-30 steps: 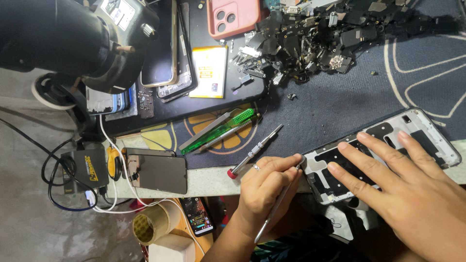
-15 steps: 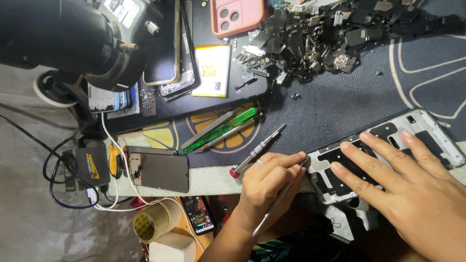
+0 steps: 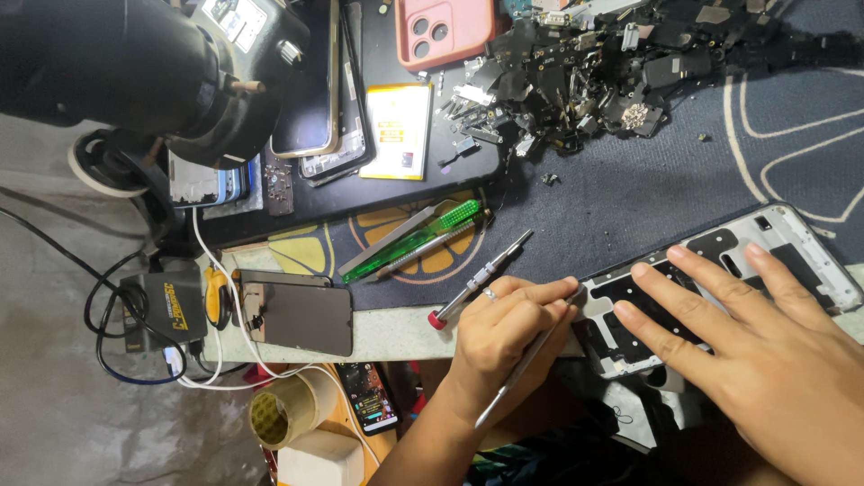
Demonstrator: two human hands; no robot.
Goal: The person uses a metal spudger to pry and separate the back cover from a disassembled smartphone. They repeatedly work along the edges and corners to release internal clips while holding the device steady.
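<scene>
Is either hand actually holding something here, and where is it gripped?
The left hand holds a thin metal tool near its working tip; the right hand only presses flat on the opened phone frame.

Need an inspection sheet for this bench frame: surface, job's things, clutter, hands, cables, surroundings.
Surface: dark blue mat with pale line pattern.
Job's things: opened phone frame, pressed flat; thin metal tool, tip at the frame's left edge.
Clutter: heap of phone parts, pink phone, battery, red-tipped screwdriver, green tool, loose screen.
Hands: left hand grips the tool; right hand spread on the frame.
Cables: white cable, black cable by a black box.
Surroundings: tape roll, black scope.
</scene>
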